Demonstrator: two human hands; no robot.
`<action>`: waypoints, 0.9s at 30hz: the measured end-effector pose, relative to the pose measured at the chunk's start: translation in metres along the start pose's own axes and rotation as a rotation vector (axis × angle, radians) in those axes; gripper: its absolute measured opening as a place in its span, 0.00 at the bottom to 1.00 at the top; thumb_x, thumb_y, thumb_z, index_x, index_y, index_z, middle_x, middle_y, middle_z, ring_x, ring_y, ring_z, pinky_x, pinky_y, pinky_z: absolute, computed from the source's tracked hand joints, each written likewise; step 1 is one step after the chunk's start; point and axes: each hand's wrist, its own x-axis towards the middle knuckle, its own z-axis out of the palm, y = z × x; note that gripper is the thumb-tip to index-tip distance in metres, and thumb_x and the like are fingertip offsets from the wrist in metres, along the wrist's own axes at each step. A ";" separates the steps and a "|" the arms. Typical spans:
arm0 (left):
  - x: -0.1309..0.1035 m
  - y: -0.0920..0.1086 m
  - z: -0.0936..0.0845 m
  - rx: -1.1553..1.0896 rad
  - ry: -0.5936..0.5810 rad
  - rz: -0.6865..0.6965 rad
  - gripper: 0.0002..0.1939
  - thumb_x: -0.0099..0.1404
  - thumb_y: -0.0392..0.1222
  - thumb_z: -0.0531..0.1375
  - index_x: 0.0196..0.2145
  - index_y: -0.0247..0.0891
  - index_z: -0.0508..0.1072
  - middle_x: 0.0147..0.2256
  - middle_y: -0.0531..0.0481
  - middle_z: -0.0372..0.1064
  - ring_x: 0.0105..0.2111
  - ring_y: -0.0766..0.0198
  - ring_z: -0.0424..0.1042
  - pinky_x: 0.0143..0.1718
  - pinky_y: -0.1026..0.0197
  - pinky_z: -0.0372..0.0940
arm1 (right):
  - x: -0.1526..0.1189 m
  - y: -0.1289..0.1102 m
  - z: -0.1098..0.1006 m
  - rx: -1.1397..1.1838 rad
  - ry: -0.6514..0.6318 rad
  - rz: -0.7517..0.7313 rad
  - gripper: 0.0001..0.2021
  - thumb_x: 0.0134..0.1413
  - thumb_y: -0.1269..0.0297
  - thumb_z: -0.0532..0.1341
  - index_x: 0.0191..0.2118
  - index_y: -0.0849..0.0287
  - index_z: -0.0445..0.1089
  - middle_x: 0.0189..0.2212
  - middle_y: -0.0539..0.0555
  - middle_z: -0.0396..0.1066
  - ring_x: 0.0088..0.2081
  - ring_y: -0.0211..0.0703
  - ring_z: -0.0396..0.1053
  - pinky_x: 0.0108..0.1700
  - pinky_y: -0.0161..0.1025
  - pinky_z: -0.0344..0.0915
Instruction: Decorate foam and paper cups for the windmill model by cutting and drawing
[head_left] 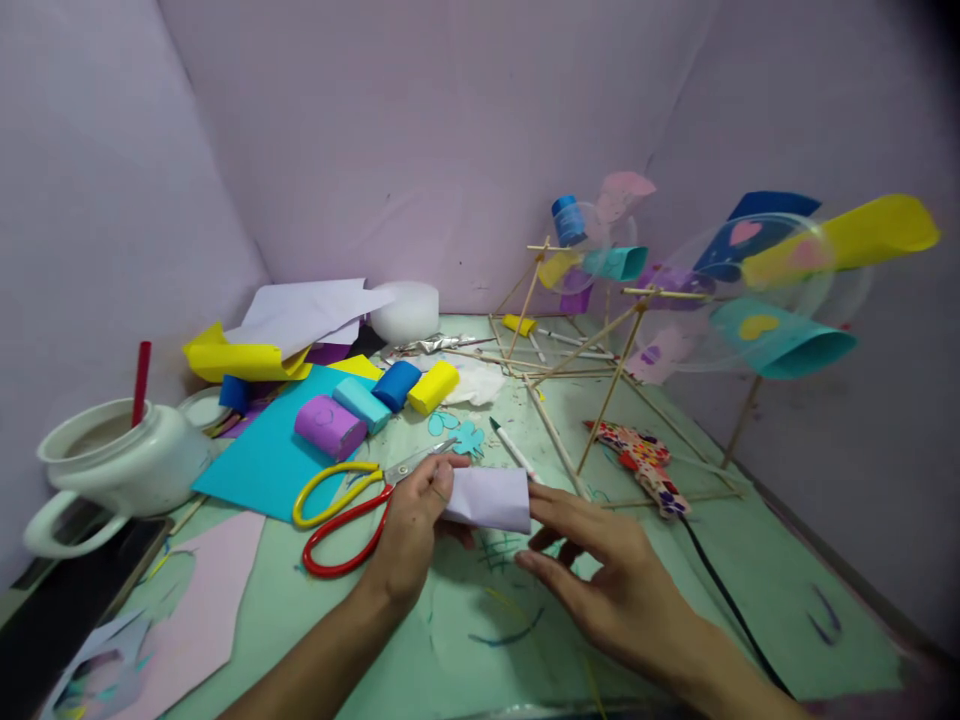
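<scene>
My left hand [416, 520] grips a small pale paper tube [491, 498] above the table, thumb on its left end. My right hand [607, 560] is at the tube's right end, fingers apart; its fingertips reach the edge, and whether they touch it I cannot tell. Scissors [341, 540] with yellow and red handles lie beside my left hand. Just beyond the tube are blue paper cutouts [469, 438] and a white marker [514, 448]. Short paper tubes stand in a row behind: purple [330, 427], light blue [361, 402], dark blue [396, 385] and yellow [433, 387].
Stick frames [622, 385] carrying clear discs and coloured paper tubes stand at the right. A patterned glue gun [645, 465] with a black cord lies near them. At left are a white pot [142, 470], a blue sheet [262, 450] and pink paper [202, 600]. Walls enclose the table.
</scene>
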 end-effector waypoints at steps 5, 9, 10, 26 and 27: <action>-0.005 -0.006 0.003 0.010 -0.049 -0.001 0.19 0.60 0.56 0.57 0.39 0.38 0.72 0.33 0.50 0.68 0.30 0.62 0.66 0.29 0.63 0.62 | -0.001 -0.009 0.011 0.668 -0.188 0.604 0.24 0.44 0.60 0.67 0.48 0.62 0.68 0.25 0.50 0.70 0.23 0.38 0.70 0.19 0.30 0.65; -0.008 -0.008 0.005 -0.093 -0.123 0.015 0.16 0.61 0.53 0.57 0.37 0.38 0.73 0.33 0.50 0.70 0.32 0.61 0.67 0.33 0.62 0.61 | -0.001 -0.007 0.019 1.036 -0.271 0.718 0.29 0.41 0.54 0.69 0.49 0.63 0.65 0.23 0.48 0.68 0.17 0.34 0.68 0.16 0.27 0.63; -0.009 -0.007 0.005 -0.116 -0.135 0.012 0.16 0.61 0.53 0.57 0.37 0.38 0.73 0.33 0.49 0.70 0.33 0.61 0.67 0.33 0.62 0.61 | -0.001 -0.007 0.020 1.081 -0.278 0.738 0.29 0.40 0.54 0.69 0.47 0.64 0.65 0.23 0.48 0.68 0.17 0.34 0.69 0.15 0.27 0.63; -0.009 -0.009 0.003 -0.107 -0.231 -0.050 0.19 0.63 0.57 0.53 0.37 0.38 0.73 0.34 0.49 0.68 0.32 0.62 0.64 0.34 0.62 0.58 | -0.006 -0.012 0.020 1.230 -0.282 0.869 0.26 0.41 0.55 0.70 0.46 0.64 0.67 0.30 0.55 0.72 0.24 0.39 0.73 0.16 0.26 0.65; -0.010 -0.008 0.003 -0.108 -0.228 -0.051 0.19 0.63 0.56 0.53 0.37 0.39 0.73 0.35 0.49 0.69 0.32 0.62 0.64 0.34 0.62 0.58 | -0.007 -0.013 0.019 1.238 -0.280 0.865 0.26 0.43 0.54 0.69 0.47 0.63 0.67 0.31 0.56 0.72 0.26 0.40 0.74 0.18 0.27 0.66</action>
